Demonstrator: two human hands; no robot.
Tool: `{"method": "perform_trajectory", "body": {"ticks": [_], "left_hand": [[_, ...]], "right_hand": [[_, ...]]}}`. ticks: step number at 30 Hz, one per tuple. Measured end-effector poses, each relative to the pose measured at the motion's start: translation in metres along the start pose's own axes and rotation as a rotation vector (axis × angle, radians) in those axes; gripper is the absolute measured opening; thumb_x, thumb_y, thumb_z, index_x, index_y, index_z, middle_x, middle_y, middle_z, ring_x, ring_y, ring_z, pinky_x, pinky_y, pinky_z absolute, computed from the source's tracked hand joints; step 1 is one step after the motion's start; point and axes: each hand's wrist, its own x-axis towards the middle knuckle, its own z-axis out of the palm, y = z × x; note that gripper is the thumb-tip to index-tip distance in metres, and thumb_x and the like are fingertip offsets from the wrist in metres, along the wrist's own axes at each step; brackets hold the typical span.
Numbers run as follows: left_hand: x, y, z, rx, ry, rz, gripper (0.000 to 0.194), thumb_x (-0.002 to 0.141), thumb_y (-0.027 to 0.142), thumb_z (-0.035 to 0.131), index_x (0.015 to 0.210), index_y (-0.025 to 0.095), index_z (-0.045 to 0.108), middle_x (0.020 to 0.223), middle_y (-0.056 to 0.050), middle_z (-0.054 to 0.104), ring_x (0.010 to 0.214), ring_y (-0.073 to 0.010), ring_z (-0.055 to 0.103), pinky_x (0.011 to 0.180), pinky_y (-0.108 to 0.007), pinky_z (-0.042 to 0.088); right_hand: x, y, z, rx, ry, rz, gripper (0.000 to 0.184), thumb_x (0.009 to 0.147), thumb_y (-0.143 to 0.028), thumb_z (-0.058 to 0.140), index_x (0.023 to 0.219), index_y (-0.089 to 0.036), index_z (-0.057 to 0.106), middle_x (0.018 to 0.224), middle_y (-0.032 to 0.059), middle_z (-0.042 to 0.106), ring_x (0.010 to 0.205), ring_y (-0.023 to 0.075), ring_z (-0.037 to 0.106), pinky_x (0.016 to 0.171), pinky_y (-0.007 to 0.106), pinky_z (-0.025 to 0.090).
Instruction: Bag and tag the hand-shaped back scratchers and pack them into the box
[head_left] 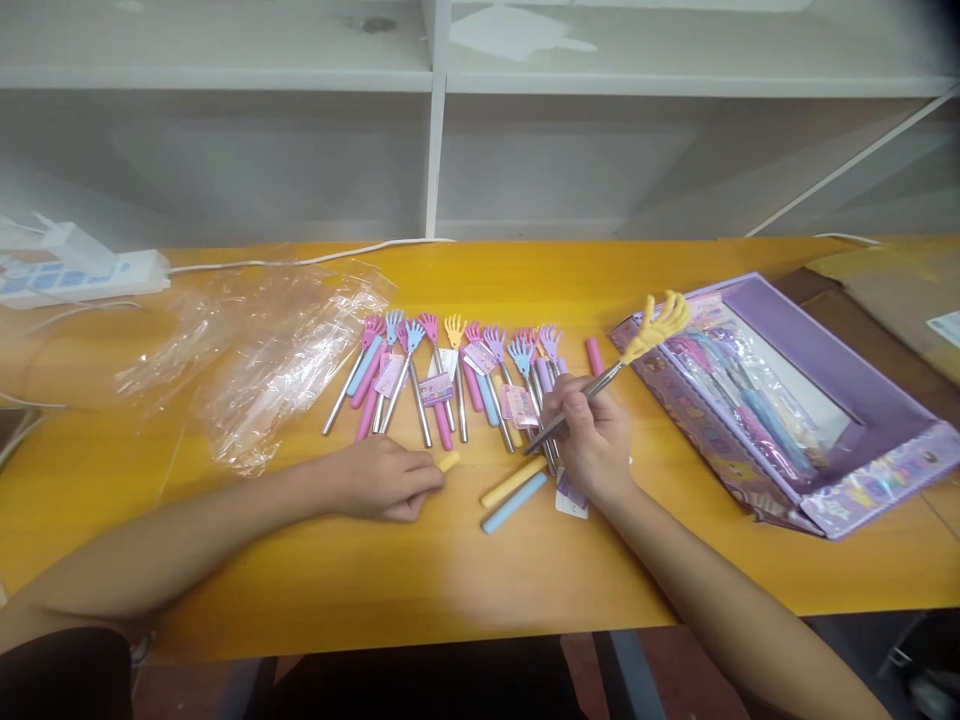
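Observation:
My right hand [596,435] is closed round the metal rod of a yellow back scratcher [654,328], its hand-shaped head pointing up and right. My left hand [394,482] rests curled on the table, fingers wrapped round a yellow handle sleeve [448,461]; only its tip shows. Between my hands lie another yellow sleeve [514,482] and a blue sleeve [514,503]. Beyond them is a row of back scratchers [416,335] with pink, blue, purple and yellow heads, metal rods and several tags, mixed with coloured sleeves. A tag [571,497] lies below my right hand.
At the right stands an open purple box [780,300] holding several bagged back scratchers [750,400], beside a cardboard box [885,285]. Crumpled clear plastic bags [262,350] spread over the left side. A white power strip [127,275] with cables sits at the far left, below shelving [439,130].

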Motion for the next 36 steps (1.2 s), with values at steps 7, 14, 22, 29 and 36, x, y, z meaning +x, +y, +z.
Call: {"method": "perform_trajectory", "body": {"ticks": [7,14,22,29,36], "left_hand": [[-0.007,-0.002,0.01,-0.048,0.102,-0.123,0.02,0.092,0.011,0.047,0.109,0.021,0.045,0.067,0.005,0.063,0.046,-0.0134,0.053,0.047,-0.025,0.042],[-0.009,-0.003,0.009,-0.1,0.066,-0.223,0.034,0.1,0.018,0.042,0.135,0.017,0.043,0.067,0.005,0.067,0.046,-0.0152,0.06,0.052,-0.025,0.051],[-0.01,-0.006,0.006,-0.191,0.03,-0.261,0.034,0.113,0.027,0.038,0.143,0.016,0.05,0.111,-0.01,0.081,0.087,-0.0194,0.081,0.078,-0.029,0.065],[-0.01,-0.002,0.005,-0.179,0.284,-0.192,0.041,0.111,0.021,0.047,0.152,0.017,0.051,0.095,-0.007,0.074,0.081,-0.0166,0.073,0.072,-0.024,0.06],[-0.008,-0.007,0.008,-0.15,0.391,-0.182,0.056,0.106,0.01,0.054,0.161,0.017,0.046,0.105,-0.01,0.072,0.094,-0.0174,0.072,0.082,-0.028,0.064]], "right_hand": [[0.004,-0.006,0.006,0.243,0.001,0.085,0.031,0.103,-0.052,0.067,0.09,-0.023,0.069,0.063,-0.0051,0.046,0.045,0.0078,0.029,0.042,0.023,0.024],[0.004,-0.01,0.006,0.374,-0.119,0.171,0.033,0.1,-0.052,0.068,0.091,-0.021,0.073,0.058,-0.0037,0.056,0.043,0.0092,0.041,0.041,0.023,0.033],[0.0,-0.012,0.006,0.295,-0.158,0.18,0.031,0.103,-0.049,0.065,0.095,-0.021,0.073,0.068,0.0002,0.07,0.041,0.0094,0.045,0.042,0.025,0.037],[-0.002,-0.004,0.002,0.239,-0.21,0.093,0.033,0.105,-0.047,0.065,0.102,-0.02,0.083,0.073,0.0025,0.069,0.046,0.0091,0.046,0.047,0.028,0.038],[-0.003,0.002,-0.004,0.149,-0.203,0.026,0.03,0.106,-0.044,0.064,0.106,-0.021,0.084,0.076,0.0023,0.067,0.047,0.0091,0.045,0.049,0.029,0.037]]}}
